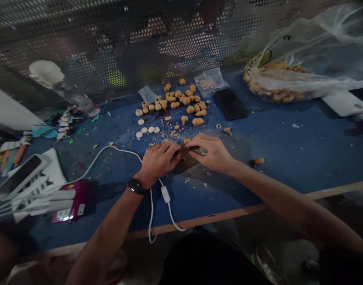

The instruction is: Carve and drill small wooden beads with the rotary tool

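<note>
My left hand (158, 159) and my right hand (211, 151) meet over the middle of the blue worktop (288, 158), both with fingers curled and pinched. Between them lies a thin dark tool or stick (189, 149), held at both ends above a small dark block (186, 161); what exactly it is stays unclear. A black band (136, 186) sits on my left wrist. Just beyond the hands lies a scatter of several small yellow-orange moulded pieces (184, 103) and a few white discs (147, 130).
A black phone (231, 103) lies behind the pieces. A clear bag of orange pieces (282, 81) is at the back right. A white cable with a switch (165, 194) runs off the front edge. Another phone (19, 177) and white parts lie at the left. Perforated metal screen (140, 39) behind.
</note>
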`<state>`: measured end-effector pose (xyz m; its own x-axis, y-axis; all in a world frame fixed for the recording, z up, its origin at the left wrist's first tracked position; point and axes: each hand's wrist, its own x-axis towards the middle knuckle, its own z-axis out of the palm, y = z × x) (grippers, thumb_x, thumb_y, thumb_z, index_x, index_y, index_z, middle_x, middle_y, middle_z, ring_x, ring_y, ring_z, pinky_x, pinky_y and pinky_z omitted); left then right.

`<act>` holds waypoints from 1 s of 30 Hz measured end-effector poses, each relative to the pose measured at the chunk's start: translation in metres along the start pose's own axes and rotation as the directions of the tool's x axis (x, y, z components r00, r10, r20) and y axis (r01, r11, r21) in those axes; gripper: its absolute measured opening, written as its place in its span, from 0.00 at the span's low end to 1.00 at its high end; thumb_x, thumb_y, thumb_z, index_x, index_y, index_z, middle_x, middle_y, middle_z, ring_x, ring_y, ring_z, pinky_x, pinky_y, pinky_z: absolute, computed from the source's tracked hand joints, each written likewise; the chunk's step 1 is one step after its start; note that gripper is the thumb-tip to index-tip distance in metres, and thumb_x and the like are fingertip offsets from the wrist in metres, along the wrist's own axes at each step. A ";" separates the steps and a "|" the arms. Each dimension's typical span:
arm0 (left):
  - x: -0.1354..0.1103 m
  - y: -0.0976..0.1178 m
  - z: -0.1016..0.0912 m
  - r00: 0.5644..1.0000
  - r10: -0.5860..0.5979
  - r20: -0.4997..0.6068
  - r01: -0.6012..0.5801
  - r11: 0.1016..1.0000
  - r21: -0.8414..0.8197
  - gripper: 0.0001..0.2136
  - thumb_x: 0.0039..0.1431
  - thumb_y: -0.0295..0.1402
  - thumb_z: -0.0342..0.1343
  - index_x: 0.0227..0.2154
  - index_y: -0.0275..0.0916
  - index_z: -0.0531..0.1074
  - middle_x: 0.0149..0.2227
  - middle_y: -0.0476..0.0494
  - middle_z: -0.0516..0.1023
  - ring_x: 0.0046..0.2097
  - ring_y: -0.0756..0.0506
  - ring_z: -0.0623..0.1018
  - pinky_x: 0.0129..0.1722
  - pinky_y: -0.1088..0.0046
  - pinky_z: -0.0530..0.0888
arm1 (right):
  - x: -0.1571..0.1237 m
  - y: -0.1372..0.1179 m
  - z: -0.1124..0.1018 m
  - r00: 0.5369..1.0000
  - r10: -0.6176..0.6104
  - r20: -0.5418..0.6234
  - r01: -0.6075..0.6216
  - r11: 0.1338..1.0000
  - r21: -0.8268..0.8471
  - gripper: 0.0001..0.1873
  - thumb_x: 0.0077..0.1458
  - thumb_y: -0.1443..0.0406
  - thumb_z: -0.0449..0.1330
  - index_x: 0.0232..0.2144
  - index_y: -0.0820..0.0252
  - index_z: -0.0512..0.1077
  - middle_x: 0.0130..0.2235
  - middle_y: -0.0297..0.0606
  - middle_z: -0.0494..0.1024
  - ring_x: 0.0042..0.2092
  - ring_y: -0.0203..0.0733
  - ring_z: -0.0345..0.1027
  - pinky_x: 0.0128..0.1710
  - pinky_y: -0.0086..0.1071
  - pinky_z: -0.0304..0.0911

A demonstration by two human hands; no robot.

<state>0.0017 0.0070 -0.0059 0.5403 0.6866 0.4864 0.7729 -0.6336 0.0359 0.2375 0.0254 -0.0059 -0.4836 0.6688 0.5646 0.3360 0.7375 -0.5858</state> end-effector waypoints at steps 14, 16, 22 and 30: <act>0.000 0.000 -0.002 0.995 0.084 0.050 -0.083 0.996 -0.037 0.08 0.73 0.37 0.54 0.43 0.42 0.77 0.44 0.42 0.86 0.45 0.43 0.85 0.43 0.68 0.80 | -0.003 0.003 0.003 0.999 0.006 0.043 -0.002 0.996 -0.085 0.06 0.68 0.64 0.57 0.39 0.55 0.73 0.37 0.42 0.82 0.39 0.46 0.74 0.41 0.40 0.70; 0.000 0.000 -0.002 0.995 0.095 0.039 -0.093 0.995 -0.047 0.09 0.74 0.37 0.53 0.44 0.42 0.77 0.44 0.42 0.86 0.45 0.43 0.85 0.42 0.68 0.80 | -0.003 0.004 0.004 0.999 -0.007 0.051 0.013 0.994 -0.113 0.05 0.67 0.63 0.57 0.40 0.55 0.73 0.38 0.43 0.82 0.40 0.47 0.74 0.42 0.41 0.69; 0.000 0.000 -0.003 0.995 0.099 0.019 -0.098 0.994 -0.036 0.08 0.74 0.38 0.53 0.43 0.43 0.76 0.43 0.44 0.87 0.44 0.44 0.85 0.40 0.69 0.79 | -0.004 0.005 0.008 0.996 -0.050 0.079 0.063 0.983 -0.173 0.05 0.66 0.66 0.56 0.38 0.56 0.72 0.39 0.45 0.81 0.41 0.50 0.72 0.43 0.44 0.67; 0.000 0.000 -0.006 0.993 0.117 0.014 -0.117 0.992 -0.050 0.09 0.72 0.35 0.52 0.47 0.42 0.75 0.47 0.40 0.85 0.46 0.42 0.84 0.45 0.65 0.80 | -0.003 0.003 0.006 0.996 -0.041 0.084 0.056 0.982 -0.183 0.07 0.70 0.64 0.53 0.39 0.56 0.71 0.39 0.44 0.80 0.41 0.49 0.70 0.44 0.43 0.66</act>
<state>0.0001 0.0050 -0.0008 0.6321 0.6125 0.4746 0.6870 -0.7263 0.0224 0.2349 0.0251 -0.0122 -0.5635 0.6277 0.5370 0.4504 0.7784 -0.4372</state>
